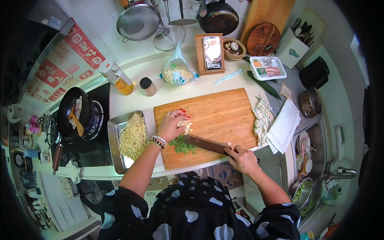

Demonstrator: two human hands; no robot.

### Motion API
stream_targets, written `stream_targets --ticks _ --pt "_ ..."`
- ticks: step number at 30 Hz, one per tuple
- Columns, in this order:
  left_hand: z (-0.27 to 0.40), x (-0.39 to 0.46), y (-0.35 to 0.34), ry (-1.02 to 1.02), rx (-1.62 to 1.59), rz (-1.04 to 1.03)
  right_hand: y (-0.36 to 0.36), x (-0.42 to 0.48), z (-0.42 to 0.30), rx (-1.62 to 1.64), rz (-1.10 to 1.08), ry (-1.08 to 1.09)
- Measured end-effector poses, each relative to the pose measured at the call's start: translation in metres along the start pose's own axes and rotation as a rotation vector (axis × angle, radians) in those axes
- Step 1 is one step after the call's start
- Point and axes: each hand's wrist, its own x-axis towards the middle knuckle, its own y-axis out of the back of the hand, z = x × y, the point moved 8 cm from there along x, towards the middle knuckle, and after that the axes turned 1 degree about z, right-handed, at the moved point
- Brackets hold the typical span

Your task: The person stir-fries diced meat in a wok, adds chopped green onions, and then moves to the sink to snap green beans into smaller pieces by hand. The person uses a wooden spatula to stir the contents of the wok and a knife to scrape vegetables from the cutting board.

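Note:
A wooden cutting board [219,114] lies before me. My right hand [244,159] grips the handle of a kitchen knife [207,144], whose blade points left across the board, its tip end between two heaps. My left hand [171,125] rests over the chopped garlic [186,126], with chopped red pepper [183,111] by its fingertips; whether its fingers hold any is hidden. Chopped green pieces [182,145] lie just below the garlic. Left of the board stands a metal tray [121,166] of noodles [133,135].
A wok [64,105] with meat and a wooden spatula sits on the stove at left. Behind the board stand an oil bottle [124,87], a seasoning jar [148,87], a noodle bag [178,73] and a phone [212,54]. Cloths [283,126] and a sink [318,144] are at right.

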Motion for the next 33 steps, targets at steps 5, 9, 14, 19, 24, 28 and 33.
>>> stream_targets --ticks 5,9,14,19,24,28,33 --pt "-0.014 -0.013 0.022 0.079 -0.043 0.265 0.001 0.003 0.013 0.018 0.015 -0.088" --pt "-0.018 -0.041 0.019 0.236 0.076 0.374 0.001 0.015 0.02 -0.007 0.037 -0.123" --pt "-0.026 -0.064 0.009 0.296 0.069 0.398 -0.006 0.017 0.006 -0.045 0.014 -0.011" --pt "-0.024 -0.078 0.001 0.323 -0.07 0.403 0.001 0.015 0.006 -0.045 0.0 0.008" --pt "-0.011 -0.082 -0.005 0.207 0.068 0.468 -0.002 0.019 0.007 -0.044 -0.03 0.028" --pt "0.002 -0.079 -0.012 0.258 0.084 0.428 0.004 0.011 0.011 0.122 0.0 -0.034" --pt "0.002 -0.084 -0.017 0.244 0.084 0.429 -0.025 -0.032 0.052 0.631 -0.007 -0.403"
